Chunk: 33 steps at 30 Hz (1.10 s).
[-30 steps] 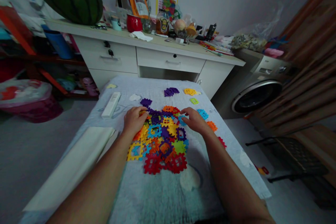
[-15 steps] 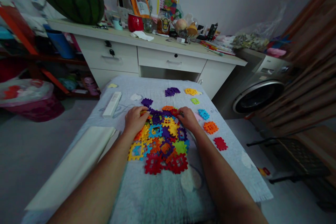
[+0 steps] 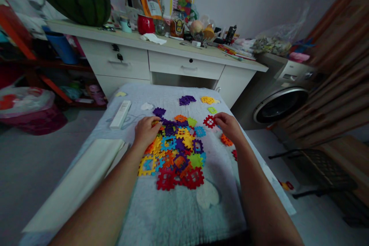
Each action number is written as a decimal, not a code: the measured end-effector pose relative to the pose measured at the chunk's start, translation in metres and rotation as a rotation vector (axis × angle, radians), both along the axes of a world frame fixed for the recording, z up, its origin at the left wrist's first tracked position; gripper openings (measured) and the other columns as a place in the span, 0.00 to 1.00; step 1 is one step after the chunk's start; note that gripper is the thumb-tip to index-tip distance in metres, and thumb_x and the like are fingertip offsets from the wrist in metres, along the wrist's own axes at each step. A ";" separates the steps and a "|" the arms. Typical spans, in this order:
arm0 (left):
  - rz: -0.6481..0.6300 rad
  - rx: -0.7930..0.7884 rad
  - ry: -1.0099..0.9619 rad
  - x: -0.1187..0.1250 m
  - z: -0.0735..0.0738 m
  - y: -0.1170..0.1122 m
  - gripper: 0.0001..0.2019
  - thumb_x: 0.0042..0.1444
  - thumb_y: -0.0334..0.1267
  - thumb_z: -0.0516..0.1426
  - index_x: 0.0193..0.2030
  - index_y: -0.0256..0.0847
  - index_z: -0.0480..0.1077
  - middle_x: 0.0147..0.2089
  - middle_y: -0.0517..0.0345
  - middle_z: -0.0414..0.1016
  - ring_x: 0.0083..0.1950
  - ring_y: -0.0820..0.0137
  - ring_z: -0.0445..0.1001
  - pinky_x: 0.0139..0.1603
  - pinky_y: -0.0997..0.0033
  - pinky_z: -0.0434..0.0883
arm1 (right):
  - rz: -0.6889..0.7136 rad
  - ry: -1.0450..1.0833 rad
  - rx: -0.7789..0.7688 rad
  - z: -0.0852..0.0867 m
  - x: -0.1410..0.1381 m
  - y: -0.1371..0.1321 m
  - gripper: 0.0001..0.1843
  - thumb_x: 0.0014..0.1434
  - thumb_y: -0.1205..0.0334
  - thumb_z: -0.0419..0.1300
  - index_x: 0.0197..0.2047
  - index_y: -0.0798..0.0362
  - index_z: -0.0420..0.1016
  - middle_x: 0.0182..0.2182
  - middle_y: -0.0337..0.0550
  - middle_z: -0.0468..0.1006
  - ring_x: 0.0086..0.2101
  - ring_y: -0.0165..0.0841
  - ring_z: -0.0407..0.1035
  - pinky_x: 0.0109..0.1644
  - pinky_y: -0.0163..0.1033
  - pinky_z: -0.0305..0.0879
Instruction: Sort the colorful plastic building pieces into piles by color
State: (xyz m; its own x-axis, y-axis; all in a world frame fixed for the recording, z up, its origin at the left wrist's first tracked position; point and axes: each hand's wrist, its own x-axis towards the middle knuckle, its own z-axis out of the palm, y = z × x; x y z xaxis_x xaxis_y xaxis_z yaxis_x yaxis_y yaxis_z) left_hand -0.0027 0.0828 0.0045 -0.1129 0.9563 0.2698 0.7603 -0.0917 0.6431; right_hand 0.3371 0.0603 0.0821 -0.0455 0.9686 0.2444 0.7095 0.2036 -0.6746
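Note:
A heap of coloured plastic interlocking tiles (image 3: 175, 152) lies in the middle of a pale blue cloth-covered table (image 3: 178, 211). My left hand (image 3: 146, 131) rests on the heap's left top edge, fingers curled over yellow and orange tiles. My right hand (image 3: 229, 125) is out to the right of the heap, pinching a red tile (image 3: 209, 122) at its fingertips. Loose tiles lie apart on the cloth: purple (image 3: 187, 100), yellow (image 3: 208, 100), green (image 3: 212, 110) and orange (image 3: 225, 141), partly under my right wrist.
A white remote (image 3: 120, 114) and a long pale flat box (image 3: 77, 182) lie on the table's left side. Behind stands a cluttered white desk (image 3: 161, 57) with a watermelon (image 3: 69, 2). A washing machine (image 3: 281, 102) is at the right, a red tub (image 3: 27, 109) at the left.
My right hand left the heap and moved right and away, now with a red tile in its fingertips. My left hand stayed on the heap.

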 end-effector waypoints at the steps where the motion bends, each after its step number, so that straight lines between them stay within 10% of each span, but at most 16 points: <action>1: 0.000 0.000 0.001 0.000 0.000 0.000 0.15 0.56 0.45 0.53 0.45 0.45 0.77 0.48 0.52 0.78 0.52 0.60 0.73 0.56 0.60 0.67 | -0.028 0.019 -0.001 0.000 0.011 -0.003 0.12 0.58 0.57 0.55 0.37 0.53 0.76 0.29 0.41 0.77 0.30 0.32 0.68 0.36 0.36 0.62; 17: -0.008 0.008 -0.011 0.000 0.000 0.000 0.16 0.55 0.45 0.53 0.44 0.45 0.77 0.47 0.51 0.77 0.52 0.59 0.73 0.57 0.60 0.68 | -0.504 0.149 -0.116 -0.036 0.087 -0.039 0.16 0.46 0.57 0.55 0.32 0.55 0.79 0.23 0.42 0.76 0.24 0.33 0.66 0.28 0.36 0.60; 33: -0.008 -0.004 -0.034 -0.001 -0.001 0.000 0.16 0.55 0.46 0.53 0.45 0.45 0.77 0.49 0.52 0.77 0.53 0.59 0.73 0.57 0.59 0.68 | -0.510 -0.298 -0.169 -0.039 0.083 -0.039 0.11 0.55 0.58 0.56 0.32 0.54 0.78 0.31 0.46 0.80 0.33 0.36 0.71 0.36 0.37 0.60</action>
State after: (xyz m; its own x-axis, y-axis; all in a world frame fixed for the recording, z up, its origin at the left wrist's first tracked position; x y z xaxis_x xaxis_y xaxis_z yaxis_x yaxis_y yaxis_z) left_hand -0.0038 0.0832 0.0036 -0.1146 0.9583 0.2618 0.7374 -0.0946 0.6688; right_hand 0.4204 0.0216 0.0434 0.3913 0.9104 0.1341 0.8526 -0.3038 -0.4253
